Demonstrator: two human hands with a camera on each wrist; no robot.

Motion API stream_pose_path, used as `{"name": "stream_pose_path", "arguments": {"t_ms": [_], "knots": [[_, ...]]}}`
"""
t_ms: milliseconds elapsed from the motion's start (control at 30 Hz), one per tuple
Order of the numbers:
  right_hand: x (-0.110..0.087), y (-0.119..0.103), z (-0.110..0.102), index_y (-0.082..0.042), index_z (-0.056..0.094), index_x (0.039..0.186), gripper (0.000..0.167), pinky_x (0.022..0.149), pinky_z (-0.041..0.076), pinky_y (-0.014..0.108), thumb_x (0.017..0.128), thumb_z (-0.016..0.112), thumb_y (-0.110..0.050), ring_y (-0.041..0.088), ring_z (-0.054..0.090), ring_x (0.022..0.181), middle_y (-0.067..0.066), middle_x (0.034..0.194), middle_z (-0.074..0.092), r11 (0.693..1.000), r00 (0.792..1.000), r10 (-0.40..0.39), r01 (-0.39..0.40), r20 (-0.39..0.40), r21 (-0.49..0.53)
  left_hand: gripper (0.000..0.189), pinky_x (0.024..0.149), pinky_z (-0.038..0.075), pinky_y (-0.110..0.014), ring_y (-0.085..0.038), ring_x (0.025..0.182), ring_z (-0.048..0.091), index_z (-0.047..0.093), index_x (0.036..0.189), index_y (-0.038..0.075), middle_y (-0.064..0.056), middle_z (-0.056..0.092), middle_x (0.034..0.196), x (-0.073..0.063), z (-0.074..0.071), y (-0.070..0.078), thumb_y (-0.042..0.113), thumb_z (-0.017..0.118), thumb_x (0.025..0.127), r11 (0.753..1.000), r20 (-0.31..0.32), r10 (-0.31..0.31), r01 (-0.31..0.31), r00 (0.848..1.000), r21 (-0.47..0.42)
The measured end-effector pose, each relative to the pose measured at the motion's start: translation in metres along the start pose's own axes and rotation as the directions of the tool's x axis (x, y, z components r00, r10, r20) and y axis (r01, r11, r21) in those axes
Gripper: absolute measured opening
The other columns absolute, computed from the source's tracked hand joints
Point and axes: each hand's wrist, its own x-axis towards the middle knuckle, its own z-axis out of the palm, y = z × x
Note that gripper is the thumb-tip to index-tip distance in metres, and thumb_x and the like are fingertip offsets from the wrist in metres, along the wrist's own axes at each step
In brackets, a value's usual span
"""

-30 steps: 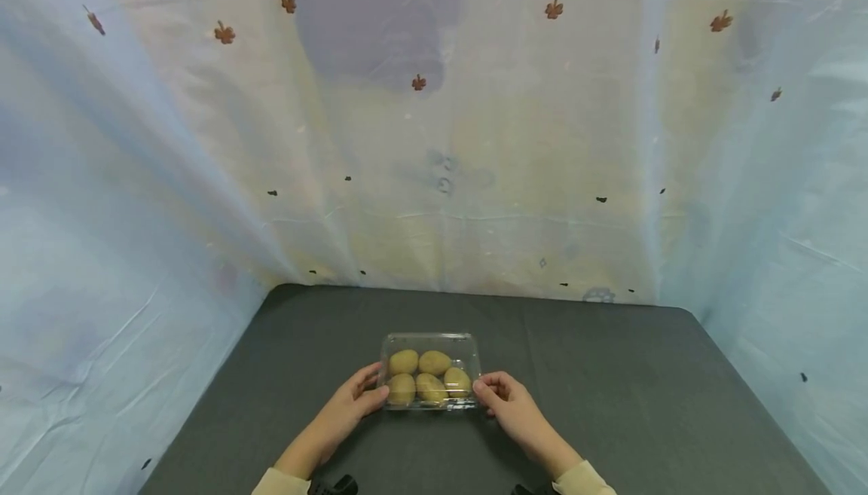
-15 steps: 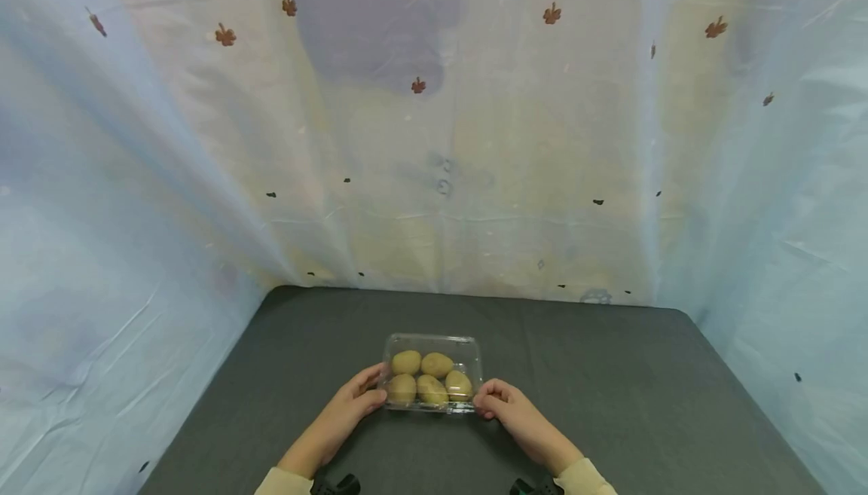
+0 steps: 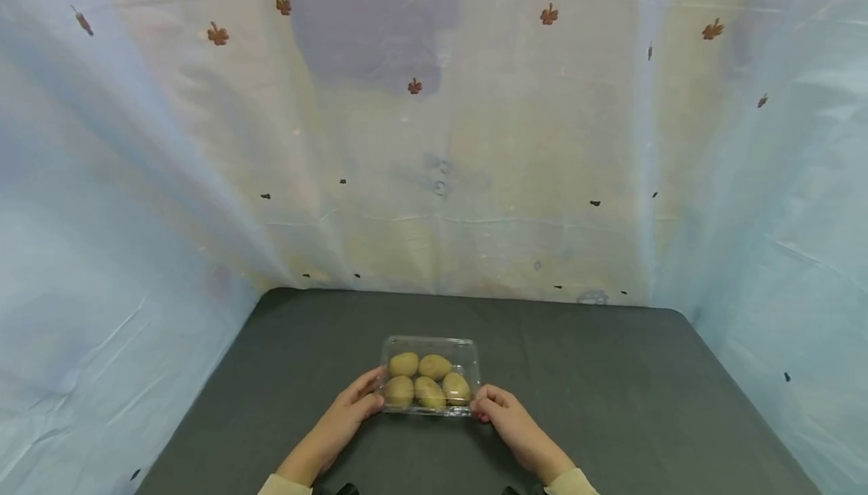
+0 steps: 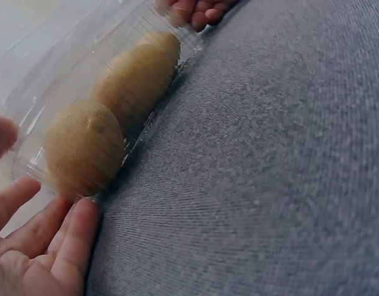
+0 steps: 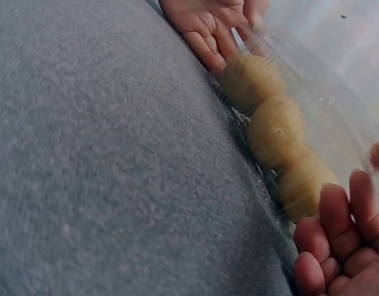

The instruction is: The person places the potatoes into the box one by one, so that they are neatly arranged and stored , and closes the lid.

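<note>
A clear plastic clamshell box (image 3: 463,347) with several yellow-brown potatoes (image 3: 434,366) inside lies on the dark grey cloth, with its long side facing me. At its left end my left hand (image 3: 349,412) grips it, thumb near the front corner and fingers along the end wall. My right hand (image 3: 511,421) holds the front right corner, thumb and forefinger close together there and the other fingers curled beneath. The left wrist view shows left fingertips (image 4: 81,216) against the wall beside a potato (image 4: 84,148). In the right wrist view, the right fingers (image 5: 334,209) bend at the box's end.
Grey cloth (image 3: 597,382) covers the table around the box. A pale printed curtain (image 3: 515,141) with leaf shapes hangs behind the table's far edge and along both sides.
The right hand has slid slightly toward me, down to the box's front right corner. The box and left hand stay nearly in place, while the head view shifts a little.
</note>
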Motion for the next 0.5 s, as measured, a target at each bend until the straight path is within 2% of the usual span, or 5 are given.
{"name": "stream_pose_path", "arguments": {"t_ms": [100,267,500], "knots": [[-0.0015,-0.0013,0.0012,0.005,0.055,0.086,0.017,0.073,0.044,0.025,0.091,0.057,-0.011,0.016,0.052,0.082,0.002,0.086,0.056,1.000,1.000,0.002,-0.002,0.004,0.009,0.059,0.104,0.042,-0.044,-0.037,0.135,0.037,0.030,0.152,0.008,-0.020,0.028,0.154,-0.0007,-0.0011,0.0009,0.022,0.052,0.099,1.000,0.013,0.018,-0.018,1.000,0.008],[-0.0019,-0.0012,-0.0005,0.010,0.054,0.091,0.023,0.074,0.045,0.026,0.094,0.056,-0.013,0.018,0.052,0.085,0.004,0.089,0.056,1.000,0.999,0.006,-0.007,0.037,0.026,0.060,0.103,0.043,-0.041,-0.037,0.136,0.036,0.031,0.152,0.008,-0.019,0.028,0.154,-0.0005,-0.0016,-0.0002,0.023,0.054,0.098,1.000,0.013,0.014,-0.014,1.000,0.003],[-0.0018,0.0042,0.0000,0.006,0.055,0.088,0.019,0.073,0.045,0.025,0.092,0.057,-0.013,0.016,0.052,0.083,0.001,0.087,0.057,1.000,1.000,0.023,-0.023,0.008,0.021,0.063,0.105,0.041,-0.041,-0.036,0.138,0.032,0.030,0.152,0.009,-0.018,0.026,0.155,-0.0013,-0.0001,-0.0041,0.026,0.054,0.097,1.000,0.005,-0.002,0.002,1.000,-0.002]]}}
